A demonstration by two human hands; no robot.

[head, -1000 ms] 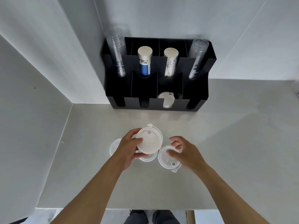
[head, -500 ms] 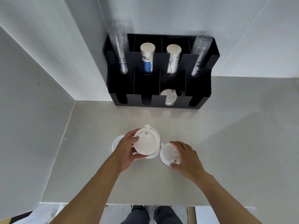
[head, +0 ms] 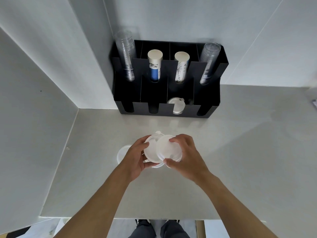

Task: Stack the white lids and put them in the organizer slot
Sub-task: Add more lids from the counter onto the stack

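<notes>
Black organizer at the far edge of the pale counter, pushed into the wall corner. Back row, left to right: tall stack of clear cups, stack of paper cups with a blue band, stack of paper cups with a dark print, second stack of clear cups. Front row: four open-fronted slots; only the third from the left filled, with a few white lids lying flat inside; contents of the other three slots lost in shadow.

Left hand reaching in from the near side, thumb and fingers pinching the left rim of a white lid, tilted up off the counter. Right hand arched over a second white lid, fingertips on its far rim and thumb on its near rim, that lid overlapping the right part of the first. Another lid edge showing just below the pair. One more white lid flat on the counter, left of the left hand, partly hidden behind it.
</notes>
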